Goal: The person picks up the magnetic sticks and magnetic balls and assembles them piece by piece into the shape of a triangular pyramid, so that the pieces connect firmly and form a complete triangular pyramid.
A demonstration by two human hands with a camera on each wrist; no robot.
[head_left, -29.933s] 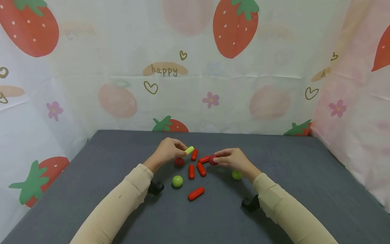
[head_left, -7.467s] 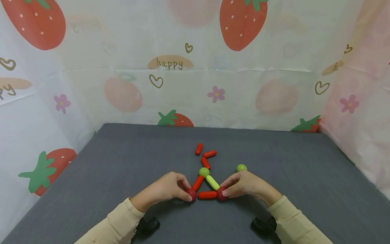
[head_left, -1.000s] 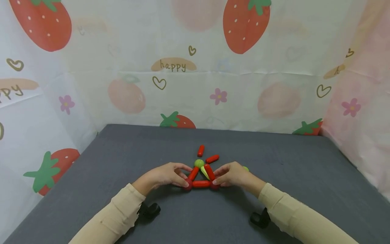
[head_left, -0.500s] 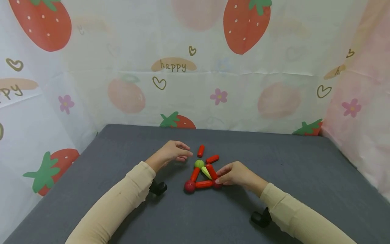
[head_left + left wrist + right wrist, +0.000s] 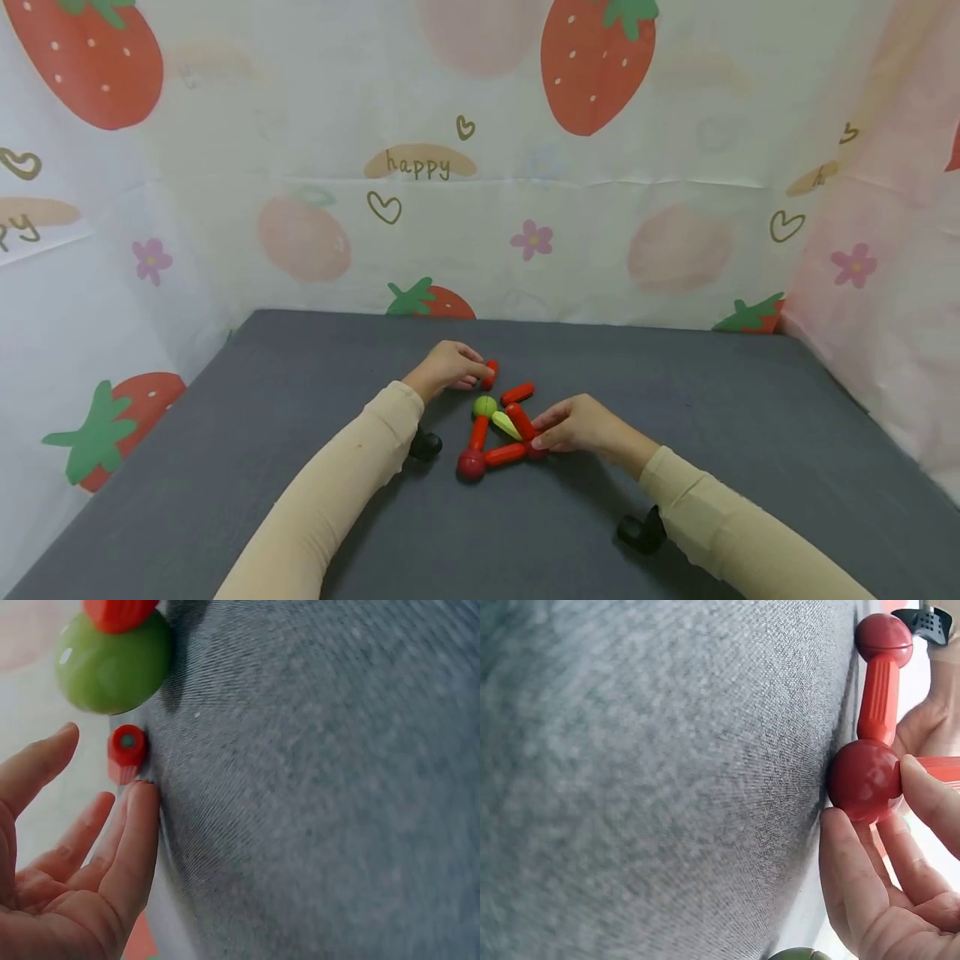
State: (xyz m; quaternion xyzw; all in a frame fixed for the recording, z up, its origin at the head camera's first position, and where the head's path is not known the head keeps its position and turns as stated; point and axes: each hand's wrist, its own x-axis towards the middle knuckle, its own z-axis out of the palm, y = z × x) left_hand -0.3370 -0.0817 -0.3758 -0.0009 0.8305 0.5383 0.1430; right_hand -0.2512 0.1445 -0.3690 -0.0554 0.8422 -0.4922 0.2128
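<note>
My left hand point(image 5: 452, 365) reaches over the far loose red rod point(image 5: 490, 377), its fingertips right beside it; in the left wrist view, thumb and fingers are spread apart. Thumb and fingers of my right hand point(image 5: 581, 429) pinch the right red ball point(image 5: 864, 782). From that ball a red rod point(image 5: 521, 422) slants upward, and another red rod point(image 5: 506, 455) links it to the left red ball point(image 5: 472, 466). A third red rod point(image 5: 478, 432) runs from there to a green ball point(image 5: 485, 407). The yellow-green rod point(image 5: 506, 425) closes the triangle, partly hidden behind the slanted rod.
One more loose red rod point(image 5: 517, 394) lies behind the triangle. A second green ball point(image 5: 801, 955) shows at the bottom of the right wrist view. All stand on a dark grey tabletop point(image 5: 360, 533), with a strawberry-print curtain point(image 5: 450, 242) behind.
My left hand has let go of the left red ball and moved away and right to the far rod. My right hand keeps its pinch; the triangle has turned slightly.
</note>
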